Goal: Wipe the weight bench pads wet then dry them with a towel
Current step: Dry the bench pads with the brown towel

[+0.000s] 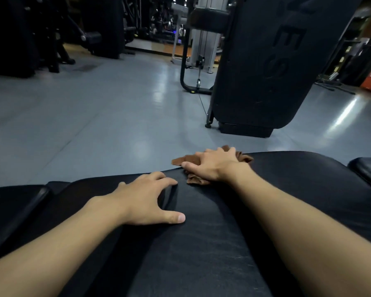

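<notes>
A long black bench pad (201, 243) fills the lower part of the view. My right hand (214, 165) lies palm down on a crumpled brown cloth (181, 160) at the pad's far edge, pressing it against the pad. The cloth sticks out on both sides of the hand. My left hand (146, 200) rests flat on the bare pad just left of it, fingers spread, holding nothing. Both forearms reach in from the bottom of the frame.
Separate black pads sit at the left (13, 209) and the right (368, 170). Beyond the bench lies shiny grey floor (94, 116). A tall black machine (266, 71) stands at the right ahead, with more gym machines (41, 33) at the back left.
</notes>
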Available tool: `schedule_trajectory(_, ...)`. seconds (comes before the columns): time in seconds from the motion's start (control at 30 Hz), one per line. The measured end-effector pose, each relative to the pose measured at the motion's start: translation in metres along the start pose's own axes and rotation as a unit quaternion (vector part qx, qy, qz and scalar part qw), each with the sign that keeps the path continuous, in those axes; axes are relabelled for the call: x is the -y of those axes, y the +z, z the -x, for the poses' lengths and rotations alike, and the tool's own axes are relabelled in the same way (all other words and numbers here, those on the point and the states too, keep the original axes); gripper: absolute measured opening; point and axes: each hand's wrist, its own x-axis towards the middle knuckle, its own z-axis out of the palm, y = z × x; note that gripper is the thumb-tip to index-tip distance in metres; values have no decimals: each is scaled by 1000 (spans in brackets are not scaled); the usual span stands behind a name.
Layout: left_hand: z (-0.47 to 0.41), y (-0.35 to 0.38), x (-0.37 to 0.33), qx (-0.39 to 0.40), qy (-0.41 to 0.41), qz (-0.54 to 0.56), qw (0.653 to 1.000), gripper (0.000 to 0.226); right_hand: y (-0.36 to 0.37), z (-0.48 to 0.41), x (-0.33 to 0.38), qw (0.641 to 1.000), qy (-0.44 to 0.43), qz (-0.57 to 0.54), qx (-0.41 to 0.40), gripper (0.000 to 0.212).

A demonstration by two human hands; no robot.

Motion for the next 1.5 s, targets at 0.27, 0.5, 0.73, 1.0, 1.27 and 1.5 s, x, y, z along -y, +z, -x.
schedule_trajectory(0.27, 52, 9, 77, -6, -92, 30, 995, 111, 7, 7, 15, 996, -76, -38, -30, 70)
schedule_trajectory(0.5, 72, 20, 101, -37, -98, 44, 994, 95, 6, 4, 43, 999, -22, 24, -26, 72)
schedule_trajectory(0.73, 108, 29, 145, -50, -114, 48, 991, 91, 16, -10, 159, 994, -112, 2, -11, 79)
schedule_trajectory(1.0, 131, 45, 170, -85, -119, 115, 982, 88, 12, -18, 158, 989, -144, -31, 5, 72)
schedule_trajectory(1.27, 127, 46, 173, -87, -125, 64, 986, 89, 19, -29, 191, 988, -152, -3, -33, 66)
schedule_trajectory(1.5, 140, 46, 189, -71, -200, 68, 975, 113, 16, -44, 282, 973, -232, -10, 16, 61)
